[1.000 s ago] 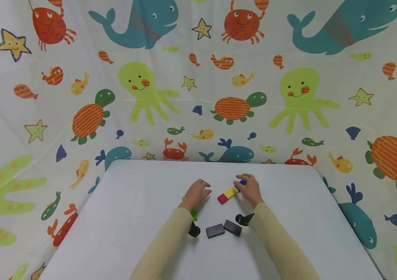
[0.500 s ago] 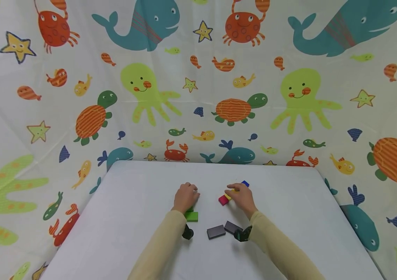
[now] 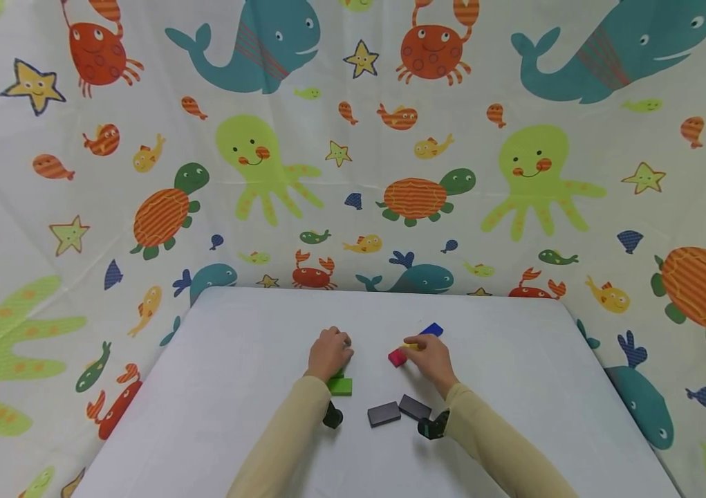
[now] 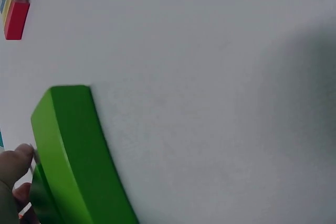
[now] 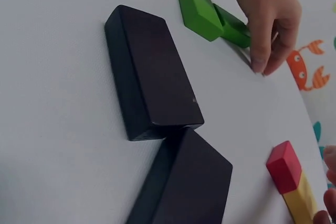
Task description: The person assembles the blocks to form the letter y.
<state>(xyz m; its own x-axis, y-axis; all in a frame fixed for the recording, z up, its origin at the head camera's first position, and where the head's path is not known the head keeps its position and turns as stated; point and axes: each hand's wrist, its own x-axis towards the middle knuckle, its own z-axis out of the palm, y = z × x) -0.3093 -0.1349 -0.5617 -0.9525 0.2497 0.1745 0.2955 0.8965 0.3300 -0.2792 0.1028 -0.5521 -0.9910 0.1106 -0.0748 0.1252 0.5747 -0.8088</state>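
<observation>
While the left hand (image 3: 329, 353) curls its fingertips (image 5: 261, 62) down onto the table (image 3: 234, 360), touching the far green block (image 5: 234, 28) but holding nothing that shows, the right hand (image 3: 429, 357) pinches the yellow block (image 5: 302, 204). That yellow block sits in a row between a red block (image 3: 397, 357) and a blue block (image 3: 431, 329). A second green block (image 3: 340, 386) lies nearer the person than the left hand. Two black blocks (image 3: 398, 411) lie just nearer than the red block, touching at a corner. No writing shows on any block.
</observation>
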